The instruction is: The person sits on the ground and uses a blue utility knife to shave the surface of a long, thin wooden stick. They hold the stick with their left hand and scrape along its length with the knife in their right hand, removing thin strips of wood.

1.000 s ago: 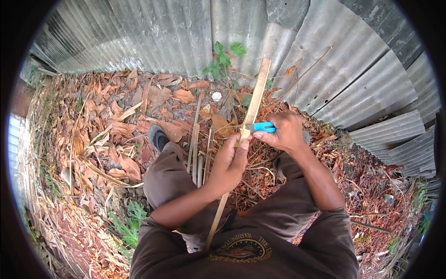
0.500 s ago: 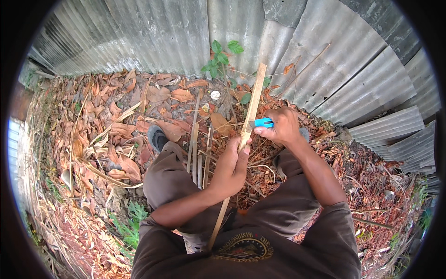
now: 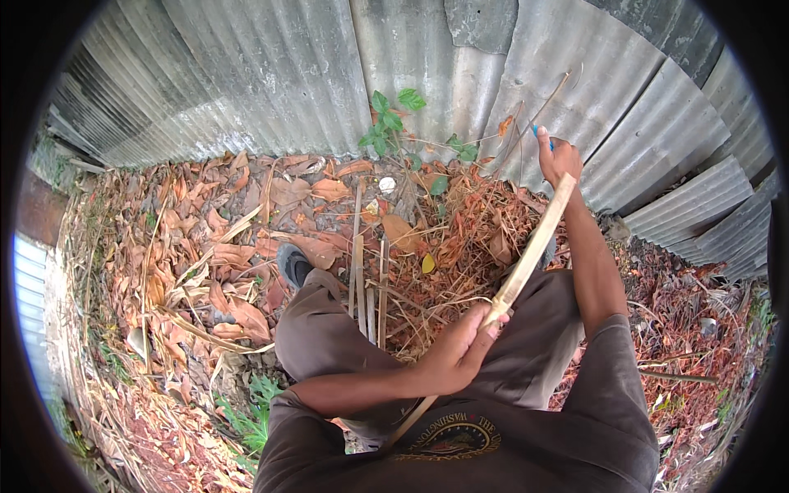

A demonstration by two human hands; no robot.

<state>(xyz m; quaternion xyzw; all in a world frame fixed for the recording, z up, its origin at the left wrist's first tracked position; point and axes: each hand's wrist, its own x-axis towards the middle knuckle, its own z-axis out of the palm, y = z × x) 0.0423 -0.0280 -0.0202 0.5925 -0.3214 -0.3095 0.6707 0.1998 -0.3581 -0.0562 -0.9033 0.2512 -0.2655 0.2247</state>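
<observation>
A long split-bamboo strip (image 3: 528, 259) slants from my lap up to the right. My left hand (image 3: 454, 352) is closed around it near the node, and its lower end runs down against my shirt. Beyond the strip's upper end, my right hand (image 3: 562, 161) is closed on a blue utility knife (image 3: 537, 130). Only a bit of the knife's blue handle shows past the fingers; its blade cannot be made out. The strip's tip overlaps my right wrist in the picture, and the knife is apart from the cut face.
Several bamboo strips (image 3: 359, 275) lie on the ground between my feet. Dry leaves (image 3: 222, 271) cover the soil to the left. A grey corrugated metal fence (image 3: 271, 74) stands ahead, with a green plant (image 3: 385, 123) at its foot and a thin stick (image 3: 538, 111) leaning near my right hand.
My right hand has swung the knife away from the strip, forward and right toward the fence. My left hand has moved right and nearer my body, tilting the strip further right.
</observation>
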